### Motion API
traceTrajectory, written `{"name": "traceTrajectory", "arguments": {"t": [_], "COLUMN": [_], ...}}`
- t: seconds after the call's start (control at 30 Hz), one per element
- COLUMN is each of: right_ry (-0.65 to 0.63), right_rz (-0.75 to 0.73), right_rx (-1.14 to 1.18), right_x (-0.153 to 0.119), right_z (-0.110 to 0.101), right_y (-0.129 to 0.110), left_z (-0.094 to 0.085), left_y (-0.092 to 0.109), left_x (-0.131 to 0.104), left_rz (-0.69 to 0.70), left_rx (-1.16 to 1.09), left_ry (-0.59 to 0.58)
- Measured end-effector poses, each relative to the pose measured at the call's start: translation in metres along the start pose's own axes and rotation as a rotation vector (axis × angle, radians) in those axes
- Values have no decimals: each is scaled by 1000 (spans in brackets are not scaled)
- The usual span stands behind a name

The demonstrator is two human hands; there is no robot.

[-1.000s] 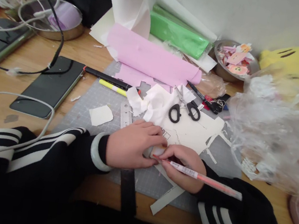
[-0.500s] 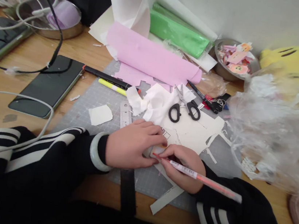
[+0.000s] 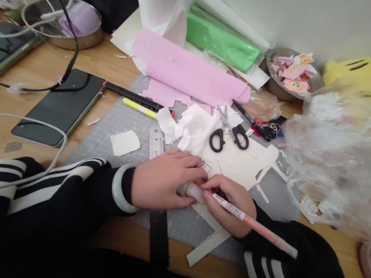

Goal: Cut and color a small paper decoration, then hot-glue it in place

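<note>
Red-ink pen point(image 3: 241, 214), pinched in the right hand point(image 3: 237, 194), points its tip at a small whitish piece point(image 3: 195, 192) the left hand point(image 3: 166, 181) grips above the cutting mat point(image 3: 101, 139).

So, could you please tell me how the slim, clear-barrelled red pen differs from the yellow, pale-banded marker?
The slim, clear-barrelled red pen is gripped in the right hand, while the yellow, pale-banded marker lies on the grey gridded mat. The pen points toward the small pale piece in the left hand; the marker has one end beside crumpled white tissue. Both are slim and straight.
</note>
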State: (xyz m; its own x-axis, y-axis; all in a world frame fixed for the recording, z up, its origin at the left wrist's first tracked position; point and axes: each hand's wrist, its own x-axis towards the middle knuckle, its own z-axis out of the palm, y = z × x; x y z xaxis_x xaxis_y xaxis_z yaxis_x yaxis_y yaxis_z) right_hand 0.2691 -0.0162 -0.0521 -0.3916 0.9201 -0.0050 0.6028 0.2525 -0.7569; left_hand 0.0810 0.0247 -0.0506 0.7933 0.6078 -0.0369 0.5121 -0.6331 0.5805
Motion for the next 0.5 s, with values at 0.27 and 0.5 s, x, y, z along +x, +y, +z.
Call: {"name": "traceTrajectory", "arguments": {"t": [0.27, 0.5], "right_ry": [-5, 43], "right_rz": [39, -118], "right_rx": [-16, 41], "right_x": [1, -2], "right_z": [0, 9], "right_y": [0, 5], "left_z": [-1, 0], "left_y": [0, 0], "left_x": [0, -1], "left_rz": [-1, -9], "left_rx": [7, 2], "left_ry": [-7, -9]}}
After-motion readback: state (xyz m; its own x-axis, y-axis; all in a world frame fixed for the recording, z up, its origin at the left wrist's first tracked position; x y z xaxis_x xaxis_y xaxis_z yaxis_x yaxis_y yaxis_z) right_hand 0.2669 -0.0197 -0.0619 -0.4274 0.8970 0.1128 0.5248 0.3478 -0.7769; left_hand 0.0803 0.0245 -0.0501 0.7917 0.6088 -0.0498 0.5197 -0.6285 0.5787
